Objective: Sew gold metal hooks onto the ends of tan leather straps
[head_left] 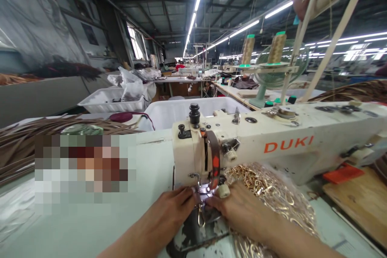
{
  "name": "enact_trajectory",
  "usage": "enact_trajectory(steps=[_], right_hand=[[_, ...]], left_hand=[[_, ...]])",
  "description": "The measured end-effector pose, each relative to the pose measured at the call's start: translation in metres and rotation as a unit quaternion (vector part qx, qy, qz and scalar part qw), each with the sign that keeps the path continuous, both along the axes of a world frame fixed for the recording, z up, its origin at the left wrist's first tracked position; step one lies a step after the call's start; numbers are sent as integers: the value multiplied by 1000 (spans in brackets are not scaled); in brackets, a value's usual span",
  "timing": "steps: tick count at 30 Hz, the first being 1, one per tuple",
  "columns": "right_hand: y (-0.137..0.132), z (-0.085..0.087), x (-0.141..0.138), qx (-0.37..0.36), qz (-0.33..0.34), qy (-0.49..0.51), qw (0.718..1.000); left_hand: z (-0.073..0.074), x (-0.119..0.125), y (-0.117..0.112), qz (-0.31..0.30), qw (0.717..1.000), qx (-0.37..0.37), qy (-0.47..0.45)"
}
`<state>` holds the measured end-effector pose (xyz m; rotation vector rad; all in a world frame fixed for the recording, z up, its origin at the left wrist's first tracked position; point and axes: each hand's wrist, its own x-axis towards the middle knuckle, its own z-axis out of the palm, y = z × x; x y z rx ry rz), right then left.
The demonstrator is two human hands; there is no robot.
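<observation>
The left hand [172, 209] and right hand [234, 205], fingers narrowed, hold between them a strap end [198, 198] running twelve-to-six, gold snap hook [199, 217] at six o'clock.

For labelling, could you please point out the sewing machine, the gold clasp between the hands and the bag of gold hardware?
Sewing machine [255, 133], head view: front of arm.
Gold clasp [199, 217], head view: loop's left side.
Bag [279, 195], head view: upper middle.
</observation>
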<state>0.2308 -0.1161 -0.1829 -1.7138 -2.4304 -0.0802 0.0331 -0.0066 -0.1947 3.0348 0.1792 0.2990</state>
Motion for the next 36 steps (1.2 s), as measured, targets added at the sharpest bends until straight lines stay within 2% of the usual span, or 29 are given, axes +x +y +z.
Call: enact_trajectory(steps=[7,12,20,25,27,32,36], right_hand=[[0,11,17,-35,-32,-7,999],[6,13,17,-15,-59,21,998],[10,6,13,31,-104,67,992],[12,2,2,15,-90,76,993],[14,0,-2,-5,-87,81,993],[18,0,-3,-51,-92,117,988],[19,6,-1,-44,-77,189,978]], left_hand=[[-4,-2,2,1,1000,20,-12],[-10,-1,6,13,999,33,-18],[-17,-2,11,11,999,23,-42],[-16,-1,25,34,994,-60,-80],[-14,1,31,36,993,-71,-81],[-5,8,33,-12,998,-43,-48],[-2,12,28,-11,999,-1,-35]])
